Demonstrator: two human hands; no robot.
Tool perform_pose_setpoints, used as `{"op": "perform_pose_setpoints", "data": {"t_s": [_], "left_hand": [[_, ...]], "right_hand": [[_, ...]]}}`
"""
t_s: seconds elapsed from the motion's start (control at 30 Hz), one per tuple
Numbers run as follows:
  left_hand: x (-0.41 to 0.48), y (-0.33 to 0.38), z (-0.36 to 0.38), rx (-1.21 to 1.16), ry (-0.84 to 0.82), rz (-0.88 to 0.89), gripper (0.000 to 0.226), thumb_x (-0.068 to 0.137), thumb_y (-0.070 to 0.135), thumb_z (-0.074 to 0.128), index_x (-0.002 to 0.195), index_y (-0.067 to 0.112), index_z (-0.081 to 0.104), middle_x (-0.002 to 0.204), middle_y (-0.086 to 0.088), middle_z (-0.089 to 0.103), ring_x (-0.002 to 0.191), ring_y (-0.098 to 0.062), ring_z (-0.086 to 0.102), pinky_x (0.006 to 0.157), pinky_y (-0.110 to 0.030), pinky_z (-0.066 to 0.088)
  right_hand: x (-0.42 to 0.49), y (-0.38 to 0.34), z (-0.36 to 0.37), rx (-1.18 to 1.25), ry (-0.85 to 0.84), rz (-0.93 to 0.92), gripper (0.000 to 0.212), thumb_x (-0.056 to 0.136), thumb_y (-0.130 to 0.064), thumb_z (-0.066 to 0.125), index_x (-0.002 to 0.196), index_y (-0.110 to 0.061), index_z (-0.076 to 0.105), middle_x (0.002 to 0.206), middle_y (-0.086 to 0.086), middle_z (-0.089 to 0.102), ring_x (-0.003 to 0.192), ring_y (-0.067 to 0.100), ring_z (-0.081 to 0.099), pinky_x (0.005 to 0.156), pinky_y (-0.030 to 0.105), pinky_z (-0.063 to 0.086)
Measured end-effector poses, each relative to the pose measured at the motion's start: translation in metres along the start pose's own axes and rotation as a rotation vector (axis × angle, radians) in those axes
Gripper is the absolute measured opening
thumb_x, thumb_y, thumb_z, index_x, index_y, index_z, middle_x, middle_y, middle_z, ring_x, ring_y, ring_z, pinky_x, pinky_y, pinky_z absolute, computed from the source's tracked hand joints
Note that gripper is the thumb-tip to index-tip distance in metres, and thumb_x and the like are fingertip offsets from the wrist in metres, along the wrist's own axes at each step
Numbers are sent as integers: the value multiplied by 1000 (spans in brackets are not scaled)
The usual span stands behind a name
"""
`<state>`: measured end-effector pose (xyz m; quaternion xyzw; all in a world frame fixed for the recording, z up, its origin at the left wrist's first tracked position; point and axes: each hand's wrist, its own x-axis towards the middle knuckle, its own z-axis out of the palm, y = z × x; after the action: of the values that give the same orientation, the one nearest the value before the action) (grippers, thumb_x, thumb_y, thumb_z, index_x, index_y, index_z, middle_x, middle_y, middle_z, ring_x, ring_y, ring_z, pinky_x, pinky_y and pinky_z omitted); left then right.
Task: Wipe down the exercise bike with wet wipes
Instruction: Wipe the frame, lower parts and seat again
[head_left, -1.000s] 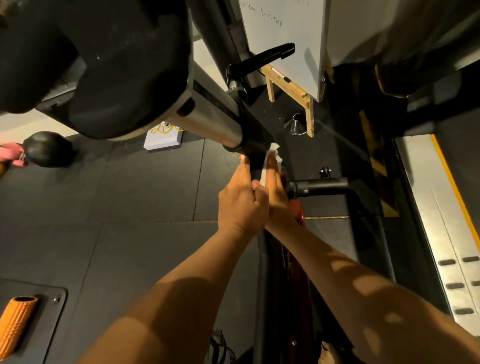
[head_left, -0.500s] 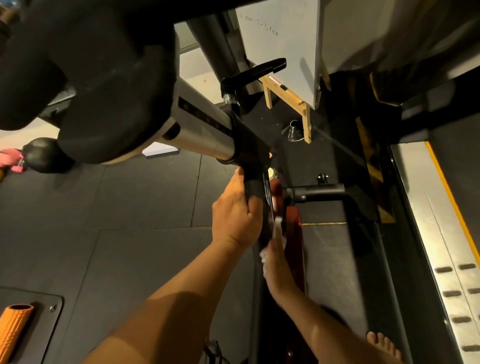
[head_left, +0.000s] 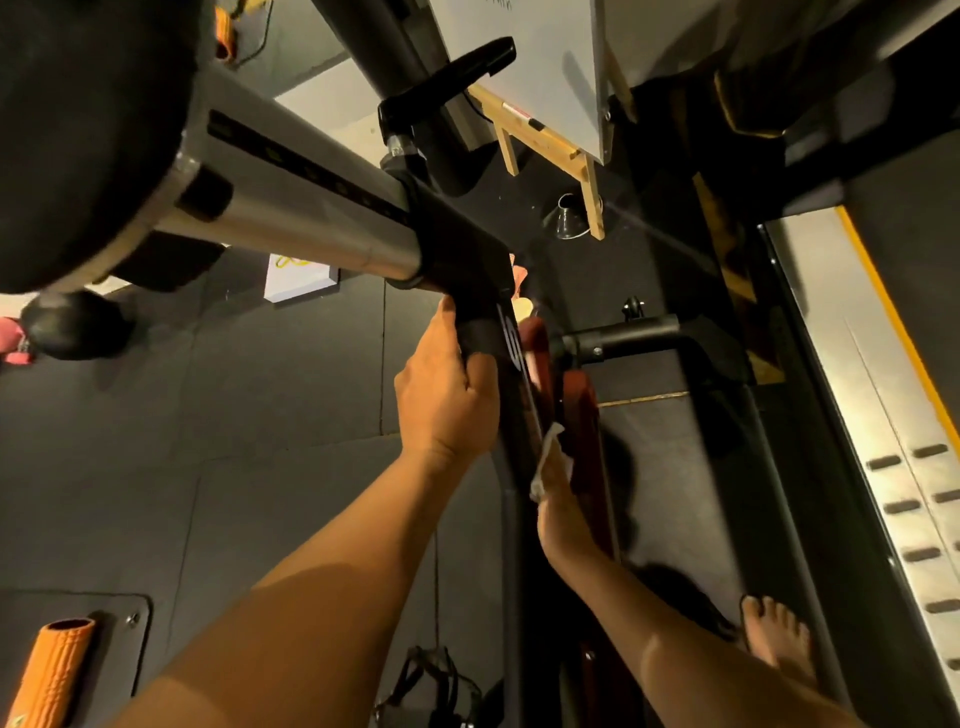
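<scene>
My left grip (head_left: 447, 400) is clenched round the bike's frame (head_left: 519, 470). Right grip (head_left: 561, 512) presses the wipe (head_left: 546, 454) onto the frame lower down. Can't tell if its fingers curl round it.

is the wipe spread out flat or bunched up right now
Bunched up. Only crumpled white ends of the wet wipe stick out above and below the right hand, pressed against the bike frame.

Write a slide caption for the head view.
Bracing the exercise bike frame with the left hand, a person holds a wet wipe against it lower down with the right hand.
</scene>
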<state>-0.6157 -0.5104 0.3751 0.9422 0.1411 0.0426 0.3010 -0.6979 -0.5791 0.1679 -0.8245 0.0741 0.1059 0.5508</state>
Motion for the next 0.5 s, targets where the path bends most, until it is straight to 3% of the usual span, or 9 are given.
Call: {"op": "perform_pose_setpoints", "data": {"t_s": [0.03, 0.13, 0.17, 0.2, 0.23, 0.27, 0.33, 0.4, 0.5], "left_hand": [[-1, 1, 0, 9, 2, 5, 57, 87, 30, 31, 143, 35, 39, 113, 14, 61, 110, -16, 60, 91, -33, 42], [0, 0, -1, 25, 11, 13, 61, 83, 30, 32, 143, 33, 40, 121, 4, 65, 114, -22, 59, 93, -38, 42], [1, -1, 0, 26, 12, 9, 63, 81, 31, 31, 143, 34, 40, 122, 1, 65, 114, -23, 59, 91, -37, 42], [2, -2, 0, 36, 14, 4, 64, 80, 33, 30, 143, 34, 40, 121, 0, 66, 113, -25, 60, 89, -36, 41], [3, -2, 0, 51, 19, -3, 66, 78, 35, 29, 143, 35, 40, 119, -1, 67, 111, -26, 60, 87, -35, 40], [4, -2, 0, 62, 24, -10, 67, 77, 36, 29, 143, 35, 41, 117, -1, 68, 108, -28, 60, 86, -35, 40], [3, -1, 0, 63, 28, -28, 66, 78, 33, 30, 142, 33, 42, 116, -1, 68, 105, -27, 60, 84, -34, 39], [1, 0, 0, 64, 24, -25, 64, 80, 31, 30, 142, 30, 44, 115, -2, 68, 102, -26, 61, 82, -33, 38], [2, -2, 1, 70, 10, -16, 64, 79, 32, 29, 141, 29, 43, 107, -3, 69, 95, -26, 61, 80, -36, 41]], "right_hand": [[-5, 5, 2, -7, -49, -10, 83, 68, -91, 41, 125, -33, 55, 108, -11, 57, 103, 10, 51, 100, 35, 34], [29, -43, -16, -78, -80, -84, 66, 81, -84, 31, 105, -26, 51, 80, -12, 52, 69, 7, 51, 70, 26, 44], [52, -65, -18, -108, -83, -173, 70, 82, -84, 24, 109, -25, 50, 88, -5, 56, 77, 12, 55, 76, 28, 47], [69, -89, -22, -63, -144, -184, 79, 82, -78, 15, 121, -18, 50, 107, 9, 58, 98, 23, 57, 94, 31, 43], [82, -109, -25, 74, -213, -130, 86, 82, -65, 8, 135, -8, 45, 131, 20, 51, 123, 30, 48, 109, 31, 28], [90, -117, -27, 111, -230, -96, 89, 79, -54, 4, 143, -2, 38, 147, 21, 39, 137, 31, 35, 114, 27, 16], [70, -117, -29, 139, -259, -100, 87, 82, -51, 2, 149, -1, 29, 156, 19, 28, 145, 30, 24, 119, 33, 11], [21, -97, -33, 213, -256, -67, 72, 94, -57, 13, 155, -18, 12, 160, 13, 17, 146, 29, 23, 119, 40, 22], [-45, -56, -36, 233, -301, 98, 64, 104, -40, 32, 153, -37, -9, 163, 3, -1, 147, 24, 17, 112, 23, 19]]}}
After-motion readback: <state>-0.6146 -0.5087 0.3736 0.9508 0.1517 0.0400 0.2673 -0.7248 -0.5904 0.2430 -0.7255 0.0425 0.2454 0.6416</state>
